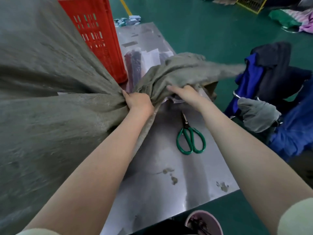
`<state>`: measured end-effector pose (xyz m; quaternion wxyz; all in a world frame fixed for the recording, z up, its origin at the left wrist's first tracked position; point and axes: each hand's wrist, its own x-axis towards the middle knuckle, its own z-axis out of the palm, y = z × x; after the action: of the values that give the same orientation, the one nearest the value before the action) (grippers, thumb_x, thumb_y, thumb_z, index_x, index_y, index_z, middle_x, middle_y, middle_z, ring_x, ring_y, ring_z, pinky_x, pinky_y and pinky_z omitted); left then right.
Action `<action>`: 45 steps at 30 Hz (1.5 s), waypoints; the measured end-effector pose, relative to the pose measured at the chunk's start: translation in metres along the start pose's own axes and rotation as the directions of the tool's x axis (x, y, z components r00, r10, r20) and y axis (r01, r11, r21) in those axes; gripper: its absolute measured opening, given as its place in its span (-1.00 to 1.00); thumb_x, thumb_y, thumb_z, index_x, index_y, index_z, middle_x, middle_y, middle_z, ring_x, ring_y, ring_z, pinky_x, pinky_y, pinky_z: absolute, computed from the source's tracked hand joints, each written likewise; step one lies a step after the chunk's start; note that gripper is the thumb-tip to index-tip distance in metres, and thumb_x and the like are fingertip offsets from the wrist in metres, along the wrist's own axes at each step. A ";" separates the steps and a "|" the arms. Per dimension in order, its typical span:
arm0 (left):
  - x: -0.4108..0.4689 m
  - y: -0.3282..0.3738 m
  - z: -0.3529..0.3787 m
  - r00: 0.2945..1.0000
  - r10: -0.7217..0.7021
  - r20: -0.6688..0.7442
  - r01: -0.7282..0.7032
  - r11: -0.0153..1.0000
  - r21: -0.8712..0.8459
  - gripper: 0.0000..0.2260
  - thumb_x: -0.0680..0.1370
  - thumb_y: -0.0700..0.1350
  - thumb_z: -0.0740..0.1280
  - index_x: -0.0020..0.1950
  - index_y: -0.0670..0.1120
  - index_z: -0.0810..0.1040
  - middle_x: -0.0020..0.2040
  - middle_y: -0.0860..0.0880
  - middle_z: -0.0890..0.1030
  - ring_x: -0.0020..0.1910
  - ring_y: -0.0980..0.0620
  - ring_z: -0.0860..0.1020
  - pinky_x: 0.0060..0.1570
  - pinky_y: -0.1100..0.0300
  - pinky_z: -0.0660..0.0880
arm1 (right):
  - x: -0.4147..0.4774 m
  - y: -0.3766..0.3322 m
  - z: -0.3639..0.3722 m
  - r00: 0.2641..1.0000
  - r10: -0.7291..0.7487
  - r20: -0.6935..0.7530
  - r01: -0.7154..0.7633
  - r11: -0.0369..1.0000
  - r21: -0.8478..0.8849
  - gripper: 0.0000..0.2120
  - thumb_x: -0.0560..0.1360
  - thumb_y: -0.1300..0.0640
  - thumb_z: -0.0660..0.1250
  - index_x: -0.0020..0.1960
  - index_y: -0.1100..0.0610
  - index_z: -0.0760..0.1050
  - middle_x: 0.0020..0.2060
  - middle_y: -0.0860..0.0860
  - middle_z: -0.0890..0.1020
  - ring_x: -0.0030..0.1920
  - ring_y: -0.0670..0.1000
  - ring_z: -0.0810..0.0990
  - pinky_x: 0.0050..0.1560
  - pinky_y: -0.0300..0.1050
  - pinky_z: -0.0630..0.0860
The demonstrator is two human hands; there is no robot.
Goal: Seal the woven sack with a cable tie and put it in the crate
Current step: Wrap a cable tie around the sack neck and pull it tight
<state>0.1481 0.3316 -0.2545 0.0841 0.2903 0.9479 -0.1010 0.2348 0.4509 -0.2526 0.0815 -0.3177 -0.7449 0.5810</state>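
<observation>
A big grey-green woven sack (47,92) fills the left half of the view, lying full on the steel table (169,175). My left hand (138,102) is clenched around its gathered neck. Beyond the neck the loose mouth of the sack fans out to the right, and my right hand (184,92) grips that loose cloth. A red plastic crate (94,34) stands behind the sack at the table's far left. No cable tie shows.
Green-handled scissors (190,136) lie on the table just right of my left forearm. Clear bags of garments (144,63) lie past the sack's mouth. Blue and dark clothing (274,78) is piled to the right. A purple bowl (203,223) sits at the near edge.
</observation>
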 end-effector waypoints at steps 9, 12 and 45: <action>0.000 0.005 0.021 0.939 0.023 -0.343 -0.088 0.981 -0.176 -0.15 0.41 0.02 0.39 0.55 -0.13 -0.01 0.49 -0.31 0.19 0.46 -0.29 0.23 0.47 -0.21 0.01 | 0.044 -0.018 0.016 0.997 0.016 -0.078 -0.029 0.985 -0.171 -0.62 0.55 0.10 0.24 0.23 0.36 0.46 0.10 0.16 0.58 0.04 0.10 0.57 0.01 -0.14 0.47; 0.010 0.017 0.025 0.734 0.317 -0.601 -0.424 0.905 -0.040 -0.31 0.22 -0.27 0.46 0.33 -0.11 0.36 0.29 -0.31 0.49 0.27 -0.32 0.49 0.28 -0.22 0.37 | 0.053 -0.006 0.019 0.988 0.039 -0.153 -0.095 0.922 -0.376 -0.67 0.56 0.14 0.19 0.21 0.34 0.47 0.18 0.25 0.56 0.21 0.19 0.52 0.10 -0.07 0.42; 0.056 0.062 0.031 0.865 0.273 -0.421 -0.317 0.948 -0.037 -0.59 0.37 -0.27 0.30 0.22 -0.14 0.42 0.27 -0.22 0.42 0.29 -0.22 0.38 0.40 -0.26 0.11 | 0.062 0.073 -0.008 0.961 -0.057 -0.270 -0.218 0.440 -0.871 -0.73 0.53 0.22 0.17 0.18 0.21 0.52 0.20 0.20 0.53 0.24 0.23 0.46 0.31 0.11 0.31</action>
<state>0.1406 0.4040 -0.3051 -0.0872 0.4416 0.8926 0.0261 0.2175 0.5013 -0.3320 -0.0298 -0.4210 -0.9048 0.0570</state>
